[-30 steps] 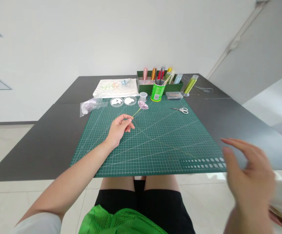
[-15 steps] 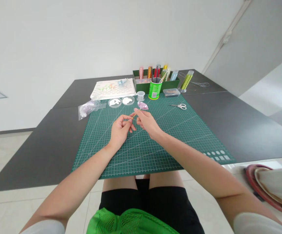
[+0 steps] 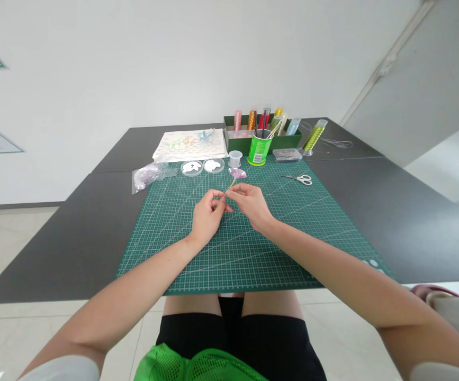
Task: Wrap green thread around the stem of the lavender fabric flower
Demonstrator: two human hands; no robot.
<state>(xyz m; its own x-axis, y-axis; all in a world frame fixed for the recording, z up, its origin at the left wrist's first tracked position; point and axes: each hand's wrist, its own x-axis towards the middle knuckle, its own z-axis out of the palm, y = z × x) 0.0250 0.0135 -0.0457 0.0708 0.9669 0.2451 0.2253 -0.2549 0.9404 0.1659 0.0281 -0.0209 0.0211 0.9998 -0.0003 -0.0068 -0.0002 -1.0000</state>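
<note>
Over the green cutting mat [image 3: 197, 264], both hands hold a small artificial flower with a shiny pinkish-purple head [image 3: 237, 173] and a thin yellow-green stem [image 3: 231, 184]. The head points away from me. My left hand [image 3: 209, 214] pinches the lower end of the stem between thumb and fingertips. Just beside it, my right hand [image 3: 252, 205] pinches the stem too, close to the left fingertips. A stretch of stem shows between my fingers and the flower head. The very end of the stem is hidden in my left fingers.
Two shallow dishes of white pieces [image 3: 191, 168] and a clear spool [image 3: 235, 159] stand behind the flower. White scissors [image 3: 301, 179] lie to the right. Farther back are a green can [image 3: 259, 148], a green box of thread spools [image 3: 237, 144], a plastic bag [image 3: 145, 177] and white sheets [image 3: 187, 148].
My right hand has slid down the stem, away from the flower head and towards my left fingers, so more stem shows. The whole view has shifted slightly.
</note>
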